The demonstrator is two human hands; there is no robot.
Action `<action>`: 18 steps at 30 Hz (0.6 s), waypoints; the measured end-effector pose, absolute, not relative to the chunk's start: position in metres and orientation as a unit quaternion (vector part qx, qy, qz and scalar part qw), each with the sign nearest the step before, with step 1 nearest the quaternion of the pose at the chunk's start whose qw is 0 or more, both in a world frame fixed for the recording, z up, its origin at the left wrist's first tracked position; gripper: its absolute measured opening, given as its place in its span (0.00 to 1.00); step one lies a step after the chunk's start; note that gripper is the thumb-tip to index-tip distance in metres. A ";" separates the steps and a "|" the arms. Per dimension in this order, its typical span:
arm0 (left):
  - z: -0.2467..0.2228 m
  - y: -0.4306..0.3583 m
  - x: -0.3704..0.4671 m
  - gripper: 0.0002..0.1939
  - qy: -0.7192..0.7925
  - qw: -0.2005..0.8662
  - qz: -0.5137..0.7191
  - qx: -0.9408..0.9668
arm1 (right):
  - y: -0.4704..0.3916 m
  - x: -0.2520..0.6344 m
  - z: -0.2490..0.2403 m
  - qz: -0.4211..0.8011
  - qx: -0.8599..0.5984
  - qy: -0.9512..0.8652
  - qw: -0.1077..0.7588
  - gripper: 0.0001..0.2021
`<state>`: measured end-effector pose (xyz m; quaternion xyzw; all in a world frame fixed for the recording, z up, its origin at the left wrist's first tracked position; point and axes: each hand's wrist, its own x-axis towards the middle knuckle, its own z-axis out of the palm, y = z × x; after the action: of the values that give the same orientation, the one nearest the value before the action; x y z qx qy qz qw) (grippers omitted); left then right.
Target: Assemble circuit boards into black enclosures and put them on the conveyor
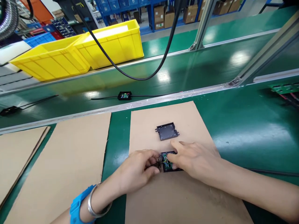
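A small black plastic case with a green circuit board (165,160) inside lies on a cardboard sheet (149,199). My left hand (141,166) pinches a thin black cable (154,165) where it meets the left side of the case. Over the right part of the case is my right hand (191,157), its fingers pressing on the board and the case edge and hiding much of both. Just beyond the hands a black case cover (167,131) rests on the same cardboard, inner side up, with neither hand touching it.
Beyond a metal rail (149,102), another black case with a board (124,95) sits on the green conveyor belt (182,74). Yellow bins (112,46) stand at the far left. A thick black cable (140,79) hangs in front. More cardboard (70,155) lies left.
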<state>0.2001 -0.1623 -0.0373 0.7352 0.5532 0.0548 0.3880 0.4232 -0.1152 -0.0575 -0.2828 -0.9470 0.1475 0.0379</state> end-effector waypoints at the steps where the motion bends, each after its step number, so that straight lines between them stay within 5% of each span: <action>1: -0.035 -0.161 0.200 0.08 0.551 0.374 0.036 0.745 | -0.115 0.423 -0.058 0.152 -0.285 -0.946 0.041 0.06; 13: -0.051 -0.191 0.226 0.13 0.518 0.001 0.019 0.855 | -0.112 0.425 -0.059 0.175 -0.277 -0.942 0.074 0.07; 18: -0.055 -0.200 0.233 0.15 0.472 -0.110 -0.114 0.867 | -0.113 0.424 -0.057 0.201 -0.282 -0.934 0.086 0.07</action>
<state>0.2334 -0.1998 -0.0555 0.8675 0.4716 -0.1141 -0.1097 0.4236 -0.1128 -0.0566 -0.2823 -0.9340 0.2014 0.0859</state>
